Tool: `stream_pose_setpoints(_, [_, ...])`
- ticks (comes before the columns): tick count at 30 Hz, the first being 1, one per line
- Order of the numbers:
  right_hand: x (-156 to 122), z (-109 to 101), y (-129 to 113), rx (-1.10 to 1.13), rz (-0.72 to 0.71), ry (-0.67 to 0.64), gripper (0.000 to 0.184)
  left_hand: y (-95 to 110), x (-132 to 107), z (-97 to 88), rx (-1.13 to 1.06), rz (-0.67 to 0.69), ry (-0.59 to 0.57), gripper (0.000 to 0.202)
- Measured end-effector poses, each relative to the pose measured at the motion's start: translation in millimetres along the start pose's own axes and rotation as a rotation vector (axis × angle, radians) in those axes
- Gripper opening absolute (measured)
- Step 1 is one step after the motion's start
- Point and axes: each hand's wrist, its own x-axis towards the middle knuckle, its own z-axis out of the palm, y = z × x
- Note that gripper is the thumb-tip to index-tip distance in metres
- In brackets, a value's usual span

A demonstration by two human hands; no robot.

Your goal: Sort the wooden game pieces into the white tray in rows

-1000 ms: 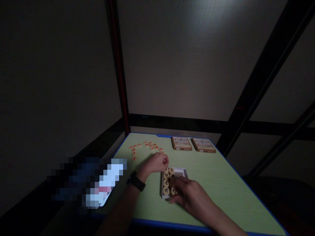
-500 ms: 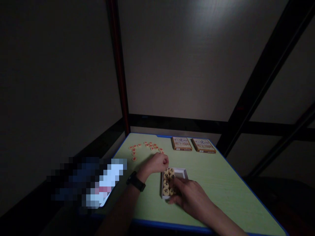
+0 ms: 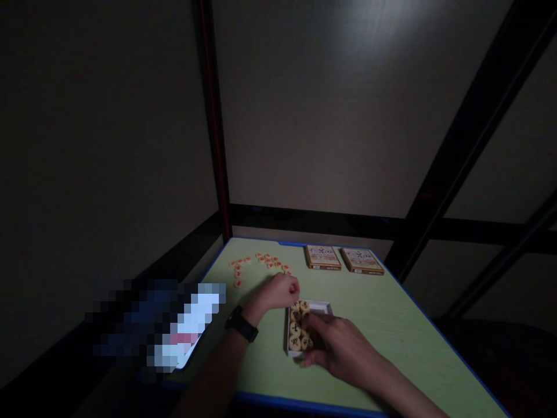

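An open white box [image 3: 322, 305] on the table holds round Chinese chess pieces [image 3: 295, 328] with black characters, lined up in two columns on its left side. My right hand [image 3: 343, 348] reaches over the box from the right. Its index fingertip is at the pieces, and the thumb is apart from it at the near edge. The other fingers are partly hidden. Just beyond the box's far left corner, my left hand [image 3: 281, 290] is curled closed, a dark watch [image 3: 241, 324] on its wrist. Whatever its fingers may hold is hidden.
Several red-marked Chinese chess pieces [image 3: 270, 261] lie loose at the far left of the green table [image 3: 391, 342]. Two flat printed boxes [image 3: 322, 257] stand side by side at the far edge. A lit, blurred-out screen [image 3: 191, 325] is at the left edge.
My right hand has shifted slightly right, uncovering more of the near pieces. The left hand stays curled in the same spot. The whole view has moved a little.
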Motion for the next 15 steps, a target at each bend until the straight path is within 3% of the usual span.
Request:
stream_pose_setpoints(9, [1.2,-2.5,3.1,0.028,-0.039,-0.013,0.047,-3.4,3.9,-2.3,-0.013,-0.017,0.045,0.022])
stream_pose_setpoints(12, [1.9,-11.9,7.1,0.048,-0.022,0.016,0.037,-8.6,3.7,-18.8,0.025,-0.097,0.193,0.023])
stream_pose_setpoints(15, [9.8,-27.4,14.2,0.085,-0.006,0.067,0.022,-16.9,-3.0,-42.4,0.219,-0.347,0.43,0.026])
